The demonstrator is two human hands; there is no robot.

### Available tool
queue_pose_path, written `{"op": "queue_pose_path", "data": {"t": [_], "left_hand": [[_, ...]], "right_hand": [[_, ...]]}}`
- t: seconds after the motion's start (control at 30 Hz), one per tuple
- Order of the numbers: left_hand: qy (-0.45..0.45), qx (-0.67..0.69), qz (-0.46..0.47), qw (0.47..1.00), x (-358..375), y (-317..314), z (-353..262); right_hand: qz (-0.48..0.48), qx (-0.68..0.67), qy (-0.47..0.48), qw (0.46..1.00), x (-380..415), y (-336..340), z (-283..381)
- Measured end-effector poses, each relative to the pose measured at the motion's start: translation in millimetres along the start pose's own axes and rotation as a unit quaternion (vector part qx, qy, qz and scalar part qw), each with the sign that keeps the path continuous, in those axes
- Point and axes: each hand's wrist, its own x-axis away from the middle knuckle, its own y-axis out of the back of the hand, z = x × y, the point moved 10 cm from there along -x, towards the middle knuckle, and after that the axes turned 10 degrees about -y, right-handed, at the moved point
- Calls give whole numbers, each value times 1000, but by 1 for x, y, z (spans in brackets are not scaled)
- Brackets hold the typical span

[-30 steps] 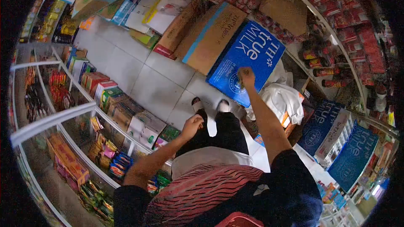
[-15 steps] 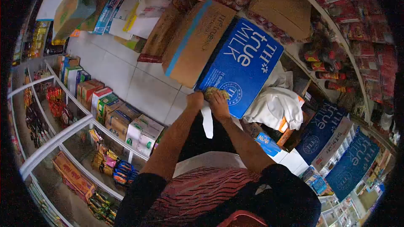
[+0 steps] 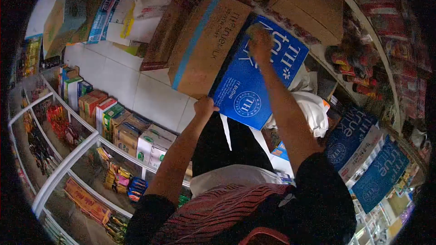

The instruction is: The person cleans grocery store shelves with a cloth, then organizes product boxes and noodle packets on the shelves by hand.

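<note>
A blue TH true MILK carton point(image 3: 247, 102) lies tilted in front of me, its printed face up. My left hand point(image 3: 205, 108) is closed on its near left corner. My right hand point(image 3: 262, 51) rests over the carton's far part, across the white lettering, and is smeared by motion. Under its fingers is a yellowish crumpled cloth point(image 3: 258, 31), pressed against the blue face. Right beside the blue carton, on its left, stands a brown TH true MILK carton point(image 3: 200, 50) with a light blue stripe.
A glass-fronted shelf unit point(image 3: 97, 140) with snack packets runs along the left. Small boxes point(image 3: 129, 131) line its top. A white bag point(image 3: 313, 113) sits right of the carton, with more blue milk cartons point(image 3: 379, 174) beyond. Another brown box point(image 3: 309, 4) stands at the back.
My right hand has slid the cloth from the carton's near edge up to its far part. My left hand has shifted slightly and stays at the near corner.
</note>
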Motion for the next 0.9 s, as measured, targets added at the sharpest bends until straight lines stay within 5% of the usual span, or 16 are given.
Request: {"op": "queue_pose_path", "data": {"t": [0.03, 0.07, 0.1, 0.13, 0.17, 0.23, 0.33, 0.37, 0.43, 0.47, 0.5, 0.53, 0.6, 0.7, 0.83, 0.9], "left_hand": [[-5, 19, 16, 1000, -2, 0, 2], [-11, 36, 32, 999, -4, 1, 2], [-11, 36, 30, 999, -2, 2, 2], [-24, 13, 20, 999, -2, 7, -2], [-38, -10, 11, 999, -6, 12, -5], [-78, -5, -16, 997, -22, -46, 17], [-119, -8, -1, 993, -21, -53, 18], [-119, -11, 37, 992, -18, -46, 10], [-118, -19, 108, 987, -13, -25, -3], [-116, -23, 143, 983, -12, -23, -5], [-116, -24, 146, 982, -14, -20, -5], [-102, 1, 155, 983, -14, -22, -3], [-88, 28, 168, 981, -14, -22, -4], [-46, 12, 241, 969, -12, -33, 3], [-113, 104, 71, 986, -22, -68, 27], [-88, 88, 100, 987, -21, -49, 22]], "right_hand": [[63, -75, -33, 995, 23, -12, 6], [18, 10, 56, 998, 61, -23, 25], [61, -69, 78, 993, 81, 2, 66], [103, 37, 79, 991, 129, -25, 70], [304, 28, 14, 952, 160, -34, 83], [268, -29, 89, 959, 244, -32, 97], [308, -74, 74, 946, 257, -27, 89], [298, 27, 152, 942, 231, -14, 103], [316, 96, 163, 930, 191, -42, 71], [372, 139, 119, 910, 123, -3, 94], [271, 143, 70, 949, 95, -22, 43], [184, -125, -23, 975, 60, -10, 2], [-71, -18, 31, 997, 7, 22, -19], [-117, 14, 65, 991, -7, 16, -19], [106, 113, 13, 988, 84, -4, 43], [246, 167, 125, 947, 186, -31, 75]]}}
